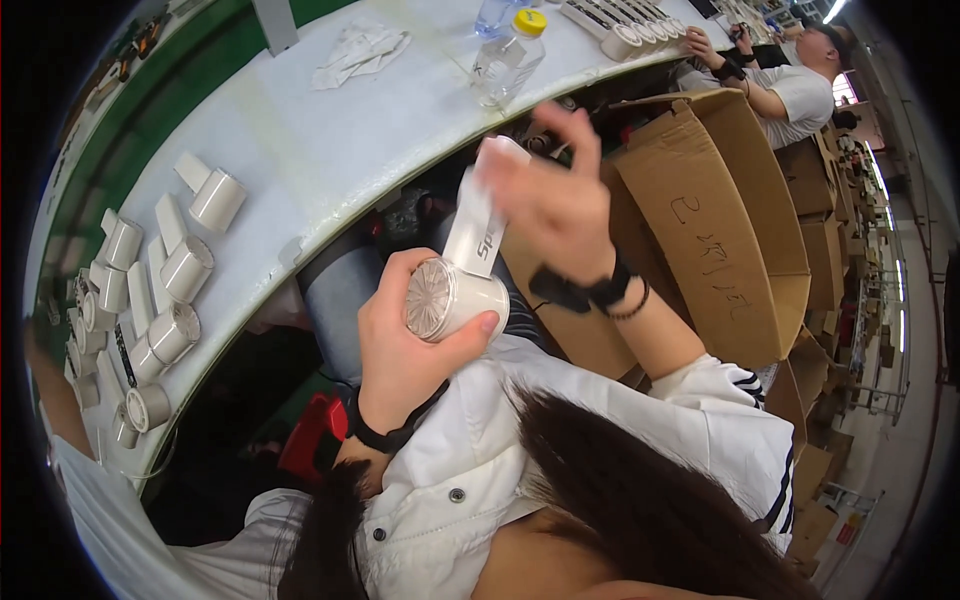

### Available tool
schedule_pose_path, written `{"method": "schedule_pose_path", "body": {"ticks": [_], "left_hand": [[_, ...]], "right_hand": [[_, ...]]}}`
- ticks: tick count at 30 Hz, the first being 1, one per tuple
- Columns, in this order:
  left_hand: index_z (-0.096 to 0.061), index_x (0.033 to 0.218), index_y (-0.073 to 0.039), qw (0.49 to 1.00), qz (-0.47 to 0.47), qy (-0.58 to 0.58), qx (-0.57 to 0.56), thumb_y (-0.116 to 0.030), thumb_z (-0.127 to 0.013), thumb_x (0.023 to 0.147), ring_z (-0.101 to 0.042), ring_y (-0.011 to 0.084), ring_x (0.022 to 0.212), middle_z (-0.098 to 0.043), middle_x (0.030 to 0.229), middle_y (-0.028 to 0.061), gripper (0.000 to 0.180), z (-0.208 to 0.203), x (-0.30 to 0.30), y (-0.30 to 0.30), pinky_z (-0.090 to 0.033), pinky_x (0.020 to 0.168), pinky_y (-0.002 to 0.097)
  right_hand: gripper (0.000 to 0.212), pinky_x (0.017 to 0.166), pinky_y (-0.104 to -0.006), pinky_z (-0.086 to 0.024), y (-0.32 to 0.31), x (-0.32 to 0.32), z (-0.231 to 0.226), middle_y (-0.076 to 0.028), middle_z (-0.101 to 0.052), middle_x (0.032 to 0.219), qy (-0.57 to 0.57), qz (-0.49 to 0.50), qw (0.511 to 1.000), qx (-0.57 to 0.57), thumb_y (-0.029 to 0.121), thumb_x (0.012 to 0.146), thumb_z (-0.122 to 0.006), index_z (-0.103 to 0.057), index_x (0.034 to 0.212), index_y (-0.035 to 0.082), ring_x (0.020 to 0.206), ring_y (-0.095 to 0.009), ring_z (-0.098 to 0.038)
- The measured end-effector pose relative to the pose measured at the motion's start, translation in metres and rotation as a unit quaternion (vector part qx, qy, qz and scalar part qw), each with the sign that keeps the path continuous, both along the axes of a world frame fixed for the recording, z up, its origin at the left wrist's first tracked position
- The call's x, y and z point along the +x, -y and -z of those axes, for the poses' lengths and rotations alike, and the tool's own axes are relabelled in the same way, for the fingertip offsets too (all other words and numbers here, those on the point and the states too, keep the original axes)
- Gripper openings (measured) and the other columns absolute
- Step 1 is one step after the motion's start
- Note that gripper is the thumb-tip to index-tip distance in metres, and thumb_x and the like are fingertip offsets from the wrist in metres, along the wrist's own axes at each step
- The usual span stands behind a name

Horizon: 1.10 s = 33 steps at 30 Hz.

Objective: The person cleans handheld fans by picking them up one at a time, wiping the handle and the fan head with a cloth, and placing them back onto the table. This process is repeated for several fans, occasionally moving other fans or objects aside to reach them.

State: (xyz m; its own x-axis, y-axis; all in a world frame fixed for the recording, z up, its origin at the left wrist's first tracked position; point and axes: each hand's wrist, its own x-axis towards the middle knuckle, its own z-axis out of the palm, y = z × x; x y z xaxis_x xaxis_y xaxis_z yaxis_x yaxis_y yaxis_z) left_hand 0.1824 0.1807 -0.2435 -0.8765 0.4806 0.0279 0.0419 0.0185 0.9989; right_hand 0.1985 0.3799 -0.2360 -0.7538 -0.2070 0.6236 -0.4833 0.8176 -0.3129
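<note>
A white hammer-shaped handheld device [470, 215] is held over my lap. It has a round head with a ribbed, clear-looking disc on its end and a flat handle with dark lettering. My left hand [390, 330] is closed round the head, with the thumb across its near side. The handle points up and away, toward my right hand [560, 205]. That hand is smeared by motion beside the handle's far end, some fingers overlapping it. Whether it touches or pinches the handle cannot be made out. Both wrists wear black bands.
The white table [270, 150] curves ahead, bearing several similar white devices [187, 268] at left. A yellow-capped bottle [508, 60] and a crumpled white cloth [362, 50] lie farther off. An open cardboard box [700, 220] stands at right. A co-worker [790, 95] sits beyond; another person's sleeve [105, 510] shows lower left.
</note>
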Motion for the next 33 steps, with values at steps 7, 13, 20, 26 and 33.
{"method": "schedule_pose_path", "body": {"ticks": [7,13,20,26,33], "left_hand": [[-0.052,0.104,-0.001,0.994,0.007,-0.088,-0.063,-0.012,-0.082,0.061,-0.061,0.0156,0.077,-0.062,0.088,0.0091,0.054,-0.007,0.000,-0.001,-0.049,0.071,0.0276],[-0.050,0.111,-0.004,0.976,-0.080,-0.201,-0.014,-0.008,-0.082,0.056,-0.057,0.0243,0.092,-0.055,0.108,0.0124,0.063,0.012,0.003,-0.004,-0.047,0.079,0.0319],[-0.050,0.112,-0.009,0.869,-0.174,-0.457,-0.071,-0.004,-0.078,0.059,-0.050,0.0315,0.100,-0.053,0.113,0.0121,0.060,0.022,-0.004,-0.009,-0.045,0.080,0.0377],[-0.051,0.107,-0.017,0.787,-0.226,-0.567,-0.083,-0.003,-0.074,0.065,-0.047,0.0334,0.100,-0.054,0.113,0.0100,0.050,0.023,-0.010,-0.006,-0.044,0.079,0.0402],[-0.054,0.102,-0.021,0.764,-0.197,-0.600,-0.130,-0.009,-0.071,0.070,-0.048,0.0273,0.100,-0.057,0.109,0.0013,0.038,0.019,-0.016,0.003,-0.041,0.084,0.0412]], "right_hand": [[0.016,0.101,-0.0442,-0.027,-0.034,-0.021,-0.009,-0.004,-0.068,0.102,-0.069,0.063,0.995,0.037,0.013,0.081,-0.065,-0.071,0.096,0.009,0.113,-0.027,-0.046],[0.013,0.084,-0.0280,-0.043,-0.030,-0.016,-0.019,-0.007,-0.065,0.096,-0.109,0.137,0.947,-0.270,0.009,0.088,-0.061,-0.066,0.097,0.001,0.099,-0.018,-0.053],[0.005,0.072,-0.0259,-0.046,0.005,0.007,-0.018,-0.004,-0.061,0.086,-0.078,0.060,0.976,-0.193,0.002,0.085,-0.059,-0.062,0.090,-0.001,0.080,-0.015,-0.056],[0.014,0.059,-0.0223,-0.046,0.016,-0.004,-0.012,-0.003,-0.062,0.080,-0.040,0.016,0.984,-0.172,0.002,0.074,-0.070,-0.067,0.087,0.005,0.067,-0.014,-0.056],[0.010,0.059,-0.0233,-0.043,0.037,-0.005,-0.022,-0.008,-0.060,0.081,-0.029,-0.012,0.989,-0.145,-0.005,0.075,-0.063,-0.065,0.082,0.001,0.067,-0.014,-0.055]]}}
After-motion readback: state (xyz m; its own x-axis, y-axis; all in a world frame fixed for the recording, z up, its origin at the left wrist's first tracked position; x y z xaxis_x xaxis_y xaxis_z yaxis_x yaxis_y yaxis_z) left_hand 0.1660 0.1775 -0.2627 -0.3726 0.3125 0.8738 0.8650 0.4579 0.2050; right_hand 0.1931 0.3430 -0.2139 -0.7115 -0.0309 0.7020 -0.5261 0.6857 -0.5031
